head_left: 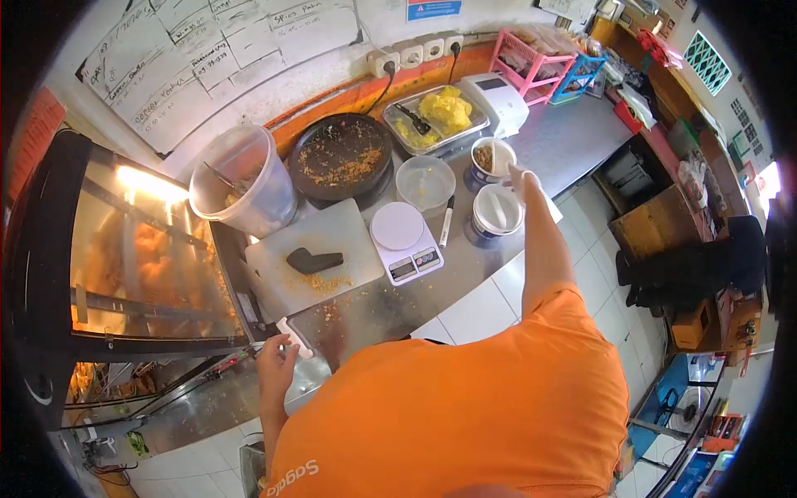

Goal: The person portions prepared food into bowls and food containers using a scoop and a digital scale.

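Note:
My right hand [521,179] reaches to the rim of a cup [481,159] with brown crumbly contents and a white piece standing in it. Its fingers are closed on something small and pale, too blurred to name. Nearer to me is a second cup [498,209] with a white piece across its top. At the lower left my left hand [279,358] has its fingers apart beside a white handle-like piece [295,339]. Between the hands lie a white scale [402,241], a marker [447,222], a clear tub [425,184] and a cutting board [320,249] with a black tool [314,261].
A lit glass cabinet [149,249] stands at the left. Along the wall are a tall clear bucket [270,195], a dark pan [340,158] of crumbs, a tray of yellow food [446,112], a white device [496,98] and a pink basket [531,66].

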A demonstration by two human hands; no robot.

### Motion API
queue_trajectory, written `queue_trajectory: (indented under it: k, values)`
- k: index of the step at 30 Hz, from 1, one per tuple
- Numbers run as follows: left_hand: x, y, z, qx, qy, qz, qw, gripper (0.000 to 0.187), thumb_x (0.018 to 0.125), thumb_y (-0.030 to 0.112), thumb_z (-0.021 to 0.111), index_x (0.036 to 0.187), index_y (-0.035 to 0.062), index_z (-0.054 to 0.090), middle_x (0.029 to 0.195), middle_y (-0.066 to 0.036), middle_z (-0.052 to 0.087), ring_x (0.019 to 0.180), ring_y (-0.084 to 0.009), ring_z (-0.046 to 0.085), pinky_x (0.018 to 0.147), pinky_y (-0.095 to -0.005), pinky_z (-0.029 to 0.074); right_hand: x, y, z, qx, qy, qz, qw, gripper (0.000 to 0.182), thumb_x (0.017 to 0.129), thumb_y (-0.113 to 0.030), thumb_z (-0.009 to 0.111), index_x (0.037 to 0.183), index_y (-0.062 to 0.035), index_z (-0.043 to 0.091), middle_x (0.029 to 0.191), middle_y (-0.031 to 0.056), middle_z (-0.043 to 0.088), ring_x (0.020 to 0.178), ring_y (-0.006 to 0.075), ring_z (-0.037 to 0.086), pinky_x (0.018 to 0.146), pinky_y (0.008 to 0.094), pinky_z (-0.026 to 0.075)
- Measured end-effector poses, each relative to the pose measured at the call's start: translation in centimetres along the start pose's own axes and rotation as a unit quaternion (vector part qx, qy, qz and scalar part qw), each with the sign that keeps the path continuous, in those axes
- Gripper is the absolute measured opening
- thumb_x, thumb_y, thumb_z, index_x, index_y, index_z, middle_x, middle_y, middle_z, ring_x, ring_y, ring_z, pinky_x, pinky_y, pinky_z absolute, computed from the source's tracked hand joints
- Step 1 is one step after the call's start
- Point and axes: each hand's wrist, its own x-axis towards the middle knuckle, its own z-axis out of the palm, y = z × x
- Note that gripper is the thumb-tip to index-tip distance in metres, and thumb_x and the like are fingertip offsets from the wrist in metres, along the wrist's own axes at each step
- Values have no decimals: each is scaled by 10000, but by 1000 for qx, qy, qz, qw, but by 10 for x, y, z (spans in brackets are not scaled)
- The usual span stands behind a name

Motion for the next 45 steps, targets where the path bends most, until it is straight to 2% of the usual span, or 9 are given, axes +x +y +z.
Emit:
queue_trajectory:
  k: [2,12,17,24,32,33,35,39,45]
  values:
    - [1,-5,3,-13,-3,15,1000,266,740,89,687,982,16,602,874,-71,618,649,-130,520,571,-259,424,-88,-15,-11,-34,38,16,999,613,814,-598,440,1165,-113,572,1010,179,633,1008,323,543,869,430,400]
    - [-1,-6,18,-60,-31,13,998,254,753,97,675,982,19,598,847,-68,604,641,-136,529,568,-264,439,-136,53,-13,-184,9,-53,982,326,814,-302,540,856,8,633,656,101,584,531,211,542,499,372,444]
    - [7,-4,27,-69,-45,50,995,274,754,113,675,993,6,593,860,-84,610,632,-141,519,568,-259,434,-177,-11,43,-479,-28,-465,744,286,627,-73,648,910,-39,616,795,171,629,637,305,615,602,373,505]
    - [8,18,31,-91,-55,62,992,276,765,116,661,1010,11,588,875,-84,614,615,-119,493,561,-255,423,-191,-55,178,-381,-119,-278,874,369,843,-325,447,959,-22,624,854,182,635,641,297,610,645,428,471]
    - [-15,-3,20,-114,-32,-41,992,251,772,111,662,1002,32,602,868,-48,611,630,-82,475,564,-224,403,-227,-26,134,-146,-149,-134,969,594,871,-543,382,977,1,597,794,136,587,688,242,573,655,381,480]
    - [-17,-5,19,-126,-20,-52,991,235,775,100,658,996,40,607,864,-44,607,648,-83,484,569,-219,401,-199,8,142,-223,-122,-242,936,473,891,-449,402,984,-21,580,864,155,596,743,274,594,691,392,491]
    - [-19,-12,15,-138,-6,-64,988,219,779,89,653,990,48,613,859,-41,603,666,-84,493,573,-214,398,-180,79,155,-498,50,-558,662,365,901,-351,388,1051,-67,561,992,171,595,883,318,594,764,419,488]
    - [-13,-22,-14,7,369,211,905,188,845,12,534,1029,40,564,1023,-74,536,828,-108,520,627,-240,420,-262,47,154,-453,-110,-341,816,373,911,-338,349,1153,-125,536,1113,207,555,1021,367,539,882,436,426]
    - [-8,5,-77,-209,535,103,812,259,875,41,473,1133,22,469,997,-80,511,774,-117,467,690,-233,397,-280,51,163,-502,-50,-327,799,404,912,-239,348,1310,-182,388,1103,187,561,998,361,557,838,445,461]
